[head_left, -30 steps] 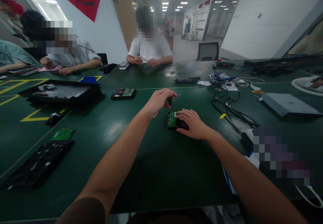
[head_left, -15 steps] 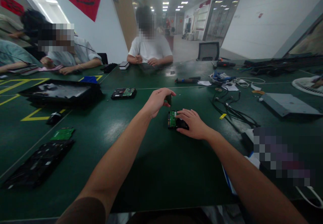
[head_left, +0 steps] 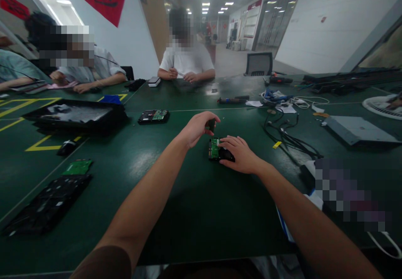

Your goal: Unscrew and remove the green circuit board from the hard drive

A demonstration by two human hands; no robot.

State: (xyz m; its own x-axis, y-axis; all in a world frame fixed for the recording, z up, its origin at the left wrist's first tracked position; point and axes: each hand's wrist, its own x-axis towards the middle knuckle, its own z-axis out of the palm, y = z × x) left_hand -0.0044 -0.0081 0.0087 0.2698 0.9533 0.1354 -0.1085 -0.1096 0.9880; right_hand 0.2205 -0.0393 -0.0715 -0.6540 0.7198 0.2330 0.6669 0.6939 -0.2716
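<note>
Single head-worn view, facing forward and down, close over the green table [head_left: 176,220]

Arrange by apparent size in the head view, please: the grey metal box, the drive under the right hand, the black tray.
1. Black tray
2. Grey metal box
3. Drive, partly hidden by the right hand, but clearly smallest

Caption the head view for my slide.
Right grip rests on a hard drive; left grip holds a dark tool over it.
</note>
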